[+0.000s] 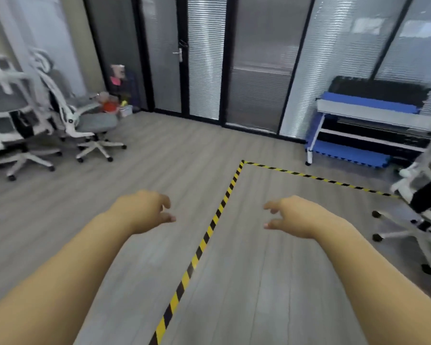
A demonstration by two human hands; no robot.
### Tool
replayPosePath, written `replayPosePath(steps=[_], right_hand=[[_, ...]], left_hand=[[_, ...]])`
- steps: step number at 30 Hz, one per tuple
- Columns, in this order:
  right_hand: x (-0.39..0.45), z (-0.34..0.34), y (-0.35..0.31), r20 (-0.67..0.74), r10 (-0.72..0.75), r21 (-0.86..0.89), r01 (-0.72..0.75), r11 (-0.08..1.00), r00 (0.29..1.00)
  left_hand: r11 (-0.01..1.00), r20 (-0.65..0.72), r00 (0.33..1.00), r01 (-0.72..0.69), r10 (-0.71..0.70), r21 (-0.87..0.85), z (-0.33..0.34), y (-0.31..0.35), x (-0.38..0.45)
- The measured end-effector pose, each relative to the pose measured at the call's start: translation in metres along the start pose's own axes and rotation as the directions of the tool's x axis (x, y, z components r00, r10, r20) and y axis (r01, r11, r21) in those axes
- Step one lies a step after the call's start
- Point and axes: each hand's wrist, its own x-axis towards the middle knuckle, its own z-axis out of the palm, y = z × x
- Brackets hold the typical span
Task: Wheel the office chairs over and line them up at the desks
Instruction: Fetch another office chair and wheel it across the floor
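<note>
Two white-framed office chairs with grey seats stand at the far left: one (13,125) at the frame's edge, seen from behind, and one (90,120) beside it, turned sideways. A third white chair (423,207) is cut off by the right edge. My left hand (144,210) and my right hand (296,215) reach forward over the bare floor, fingers loosely curled, holding nothing. Neither hand touches a chair. No desk is in view.
Yellow-and-black tape (209,230) marks a corner on the grey wooden floor. A white rolling rack with blue and black foam mats (368,125) stands at the back right. Glass partitions and a black-framed door (182,56) close the far side. Toys and small items (115,100) sit in the corner.
</note>
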Motion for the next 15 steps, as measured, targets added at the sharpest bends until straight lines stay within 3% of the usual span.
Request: replayPosePath(steps=[8, 15], right_hand=[[0.157, -0.037, -0.133, 0.05, -0.272, -0.085, 0.276, 0.957, 0.961], [0.277, -0.055, -0.283, 0.066, -0.404, -0.078, 0.408, 0.91, 0.912]], left_hand=[[0.947, -0.038, 0.955, 0.284, -0.293, -0.15, -0.02, -0.163, 0.031], [0.911, -0.072, 0.914, 0.385, -0.398, -0.146, -0.049, -0.316, 0.067]])
